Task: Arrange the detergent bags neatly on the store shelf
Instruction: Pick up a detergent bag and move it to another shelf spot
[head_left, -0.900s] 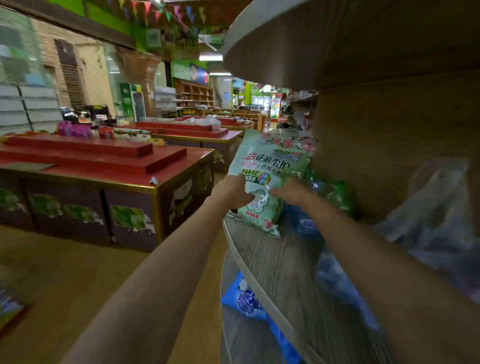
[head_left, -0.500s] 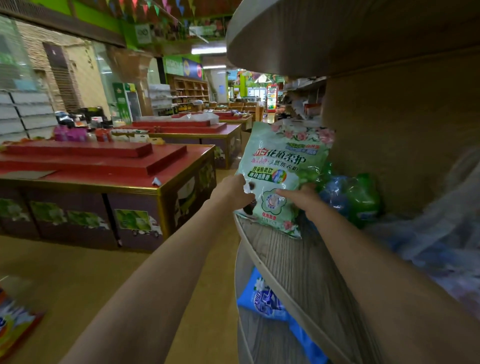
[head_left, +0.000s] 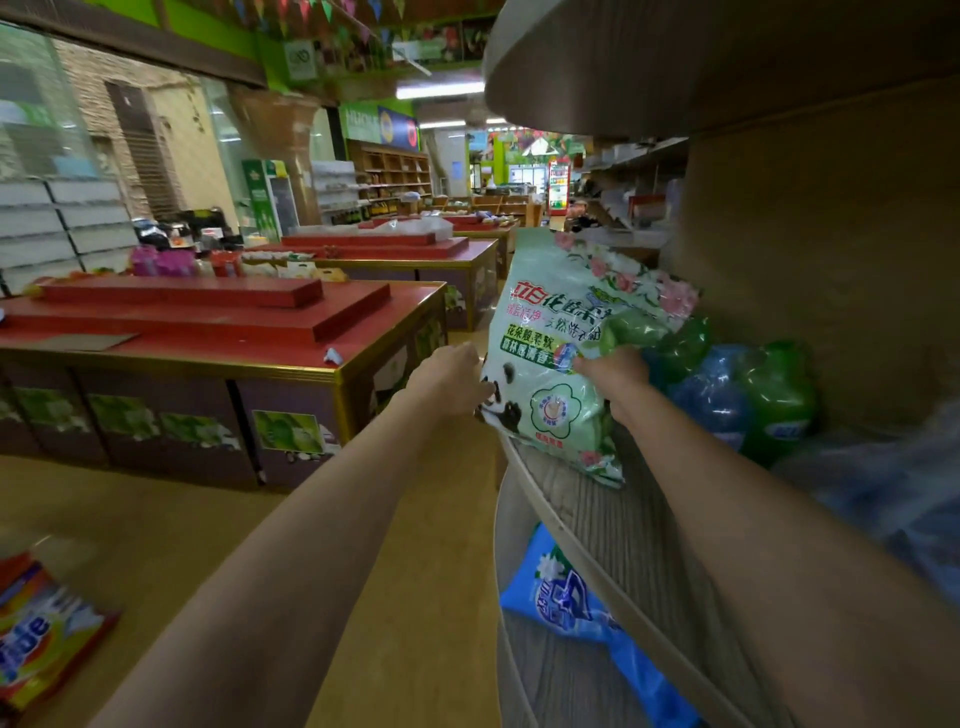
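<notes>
Detergent bag (head_left: 558, 358): pale green, floral print, upright between both hands, its base on the shelf (head_left: 618, 514) edge.
Left hand (head_left: 451, 382): grips the bag's left edge.
Right hand (head_left: 615, 371): clasps the bag's right side, green and blue bags (head_left: 727, 389) just beyond.

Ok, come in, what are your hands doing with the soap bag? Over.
Left hand grips green detergent bag at its left edge. Right hand holds its right side. Bag upright on wooden shelf edge. Green and blue bottles crowd behind it.
</notes>
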